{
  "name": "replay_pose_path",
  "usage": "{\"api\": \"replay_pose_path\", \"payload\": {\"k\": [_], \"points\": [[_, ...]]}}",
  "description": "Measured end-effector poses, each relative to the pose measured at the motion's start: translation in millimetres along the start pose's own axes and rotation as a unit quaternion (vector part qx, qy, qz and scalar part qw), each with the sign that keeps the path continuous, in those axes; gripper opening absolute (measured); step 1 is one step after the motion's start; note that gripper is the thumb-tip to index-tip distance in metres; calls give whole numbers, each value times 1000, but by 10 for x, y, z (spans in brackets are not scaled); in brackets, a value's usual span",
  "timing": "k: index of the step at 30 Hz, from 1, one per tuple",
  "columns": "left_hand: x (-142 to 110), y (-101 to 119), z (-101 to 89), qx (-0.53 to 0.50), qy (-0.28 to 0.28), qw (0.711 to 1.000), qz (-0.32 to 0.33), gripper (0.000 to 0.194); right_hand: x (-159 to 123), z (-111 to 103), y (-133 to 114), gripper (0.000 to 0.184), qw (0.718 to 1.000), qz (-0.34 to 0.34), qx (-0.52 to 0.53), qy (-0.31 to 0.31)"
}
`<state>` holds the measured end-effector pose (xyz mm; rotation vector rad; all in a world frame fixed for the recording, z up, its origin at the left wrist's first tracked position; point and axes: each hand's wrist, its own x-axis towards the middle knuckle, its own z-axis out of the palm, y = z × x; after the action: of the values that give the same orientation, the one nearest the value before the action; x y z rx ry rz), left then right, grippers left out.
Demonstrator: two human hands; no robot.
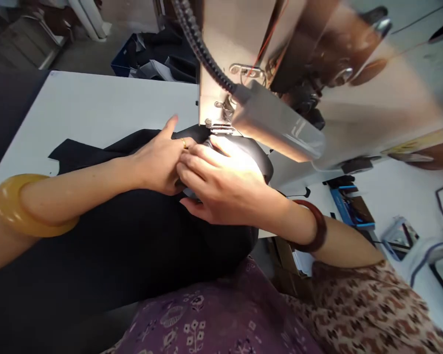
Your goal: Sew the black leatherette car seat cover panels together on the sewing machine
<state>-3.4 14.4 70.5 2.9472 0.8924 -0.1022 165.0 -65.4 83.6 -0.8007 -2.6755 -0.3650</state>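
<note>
"Where's the right hand (229, 184)?"
"Just in front of the off-white metal sewing machine (217, 44), grasping smooth black cloth (133, 231)."
"The left hand (160, 162)?"
"Touching the right; fingertips hidden, I can't tell its grip."
"Further out?"
"Left of the machine, cloth covers part of the flat white tabletop (125, 103); 1 dark-blue open box (120, 57) sits beyond."

Most fingertips of the gold-ringed left hand (160, 160) lie hidden behind the bare right hand (229, 182). Black cloth (140, 231) is partly covered. Cream metal sewing machine (225, 34) is cut off above. Blue rectangular box (338, 201): contents blurred.
</note>
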Motion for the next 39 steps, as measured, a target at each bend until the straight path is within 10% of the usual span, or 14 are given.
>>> {"api": "replay_pose_path", "payload": {"k": [4,10,24,29,39], "points": [[-30,-39,199,53,28,998,28,53,-70,95,-53,21,990,33,-112,-76],[-81,67,367,151,110,981,49,40,-473,205,-160,28,976,30,-184,-114],[55,322,555,192,222,955,-44,39,-299,141,173,27,964,80,-212,-140],[83,351,615,241,298,923,-33,34,-167,158,147,36,946,129,-182,-234],[181,511,585,196,236,947,-88,37,-104,193,149,38,925,194,-146,-294]]}}
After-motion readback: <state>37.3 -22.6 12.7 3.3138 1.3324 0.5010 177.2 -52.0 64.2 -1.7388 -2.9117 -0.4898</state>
